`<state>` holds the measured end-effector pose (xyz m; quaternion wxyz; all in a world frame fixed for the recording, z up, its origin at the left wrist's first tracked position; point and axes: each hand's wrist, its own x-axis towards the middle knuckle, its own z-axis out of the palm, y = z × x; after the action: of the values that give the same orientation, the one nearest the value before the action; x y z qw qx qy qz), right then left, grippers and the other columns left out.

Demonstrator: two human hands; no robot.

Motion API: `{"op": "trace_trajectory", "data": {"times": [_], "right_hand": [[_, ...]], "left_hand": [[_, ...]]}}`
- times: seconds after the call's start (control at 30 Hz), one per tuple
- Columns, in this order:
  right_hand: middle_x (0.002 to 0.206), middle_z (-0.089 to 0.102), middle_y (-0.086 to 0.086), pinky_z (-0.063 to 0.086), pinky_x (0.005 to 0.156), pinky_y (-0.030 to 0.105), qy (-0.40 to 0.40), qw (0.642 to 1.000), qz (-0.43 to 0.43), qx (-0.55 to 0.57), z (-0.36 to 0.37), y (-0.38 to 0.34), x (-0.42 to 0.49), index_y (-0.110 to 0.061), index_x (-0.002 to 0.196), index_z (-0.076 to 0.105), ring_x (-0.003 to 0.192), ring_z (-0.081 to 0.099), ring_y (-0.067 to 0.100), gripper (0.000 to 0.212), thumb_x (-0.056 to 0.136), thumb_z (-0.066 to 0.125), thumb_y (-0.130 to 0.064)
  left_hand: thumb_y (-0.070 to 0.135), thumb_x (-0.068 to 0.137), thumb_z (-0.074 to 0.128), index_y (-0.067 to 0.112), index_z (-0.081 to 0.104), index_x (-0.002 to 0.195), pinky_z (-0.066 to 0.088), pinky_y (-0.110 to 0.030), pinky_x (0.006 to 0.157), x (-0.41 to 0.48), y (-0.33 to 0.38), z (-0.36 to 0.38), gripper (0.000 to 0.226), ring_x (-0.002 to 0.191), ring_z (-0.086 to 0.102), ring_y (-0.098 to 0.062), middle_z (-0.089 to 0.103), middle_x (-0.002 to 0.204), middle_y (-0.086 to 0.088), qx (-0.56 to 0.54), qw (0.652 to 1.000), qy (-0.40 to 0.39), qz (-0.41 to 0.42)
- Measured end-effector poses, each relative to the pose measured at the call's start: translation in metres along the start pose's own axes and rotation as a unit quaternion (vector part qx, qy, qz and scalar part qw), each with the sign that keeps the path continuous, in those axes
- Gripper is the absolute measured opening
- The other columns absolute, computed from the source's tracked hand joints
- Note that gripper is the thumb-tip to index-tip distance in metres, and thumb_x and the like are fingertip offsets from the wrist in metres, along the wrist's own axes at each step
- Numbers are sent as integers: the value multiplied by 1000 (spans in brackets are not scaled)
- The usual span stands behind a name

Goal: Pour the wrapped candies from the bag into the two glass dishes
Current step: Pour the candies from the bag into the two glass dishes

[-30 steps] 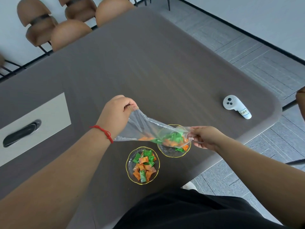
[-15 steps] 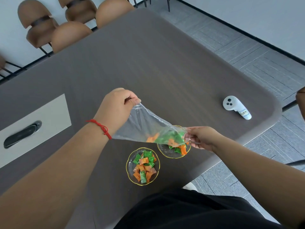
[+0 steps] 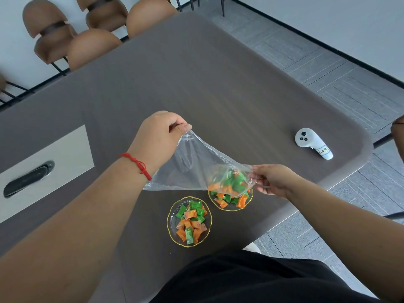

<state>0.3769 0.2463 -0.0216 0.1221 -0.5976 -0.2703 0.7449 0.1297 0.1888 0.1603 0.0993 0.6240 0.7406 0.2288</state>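
A clear plastic bag [image 3: 192,165] slopes down to the right between both hands. My left hand [image 3: 159,136] pinches its raised closed corner. My right hand [image 3: 273,178] grips the low open end, where green and orange wrapped candies [image 3: 231,182] bunch up and spill out. Directly under that end stands the right glass dish [image 3: 235,208] with a gold rim, holding several candies and partly hidden by the bag. The left glass dish [image 3: 172,221], nearer my body, holds a heap of green and orange candies.
A white hand controller [image 3: 310,143] with a label lies at the table's right. The dark table [image 3: 196,84] has a pale inset panel [image 3: 65,154] with a black handle at the left. Brown chairs [image 3: 91,47] stand beyond the far edge; the near edge lies just past the dishes.
My left hand has lifted the bag's closed corner higher, steepening the slope. The candies have slid toward the open end, and more now lie in the right dish.
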Motion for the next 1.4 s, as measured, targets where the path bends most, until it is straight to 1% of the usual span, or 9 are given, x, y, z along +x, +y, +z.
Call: {"op": "trace_trajectory", "data": {"times": [0.13,0.43,0.6,0.7,0.87,0.93,1.1,1.23,1.4], "right_hand": [[58,69,-5,49,61,28,-2,1000,-11,5,-6,-5,1,-17,95,70,58,55,9,9,93,61,-17],[69,70,-2,50,65,29,22,999,-26,-14,-16,-5,15,-14,111,69,62,58,12,19,94,60,-17],[74,73,-1,52,66,29,12,999,-27,-25,-12,-2,17,-14,112,69,62,63,11,21,93,62,-18],[72,74,0,53,65,30,6,999,-26,-28,-9,-2,18,-14,111,68,59,65,11,19,93,62,-16],[75,74,3,53,64,29,-1,999,-20,-44,-4,-6,18,-13,111,66,60,67,13,19,93,61,-13],[75,74,3,52,62,28,-4,999,-18,-47,0,-8,17,-14,110,66,60,67,13,18,93,60,-13],[90,71,8,55,67,29,-15,998,-24,-50,6,-7,17,-13,114,65,72,64,18,21,94,58,-15],[82,72,4,55,64,26,12,998,-28,-56,5,-4,19,-14,112,66,63,65,12,19,95,58,-18],[62,70,-4,51,64,27,34,994,-30,-103,3,3,17,-17,101,66,58,62,10,12,96,55,-18]], "left_hand": [[24,90,59,13,69,85,36,-2,58,1,6,1,16,64,51,-3,59,71,7,-47,999,-8,-24],[26,86,64,18,67,85,44,-13,52,8,25,6,9,53,52,-2,66,74,-1,-151,987,-40,-46],[18,87,64,17,67,89,41,-10,51,11,25,1,4,48,48,0,63,72,4,-190,980,-42,-47],[13,87,63,19,65,96,46,-16,56,12,23,-2,11,54,52,-8,65,71,7,-265,959,-64,-72],[12,85,60,32,60,96,57,-43,84,9,19,0,22,83,65,-19,64,86,5,-280,952,-98,-75],[11,89,53,30,58,93,58,-44,80,7,20,4,20,81,65,-17,62,85,3,-241,967,-48,-68],[0,87,45,14,56,97,46,-37,65,9,20,18,21,74,52,-23,53,93,2,20,993,82,80],[-13,74,44,9,55,102,40,-39,48,13,18,28,37,60,50,-33,53,94,-10,112,985,48,126],[-11,74,42,12,53,104,46,-44,53,16,22,48,39,62,52,-36,54,96,-9,93,989,12,116]]}}
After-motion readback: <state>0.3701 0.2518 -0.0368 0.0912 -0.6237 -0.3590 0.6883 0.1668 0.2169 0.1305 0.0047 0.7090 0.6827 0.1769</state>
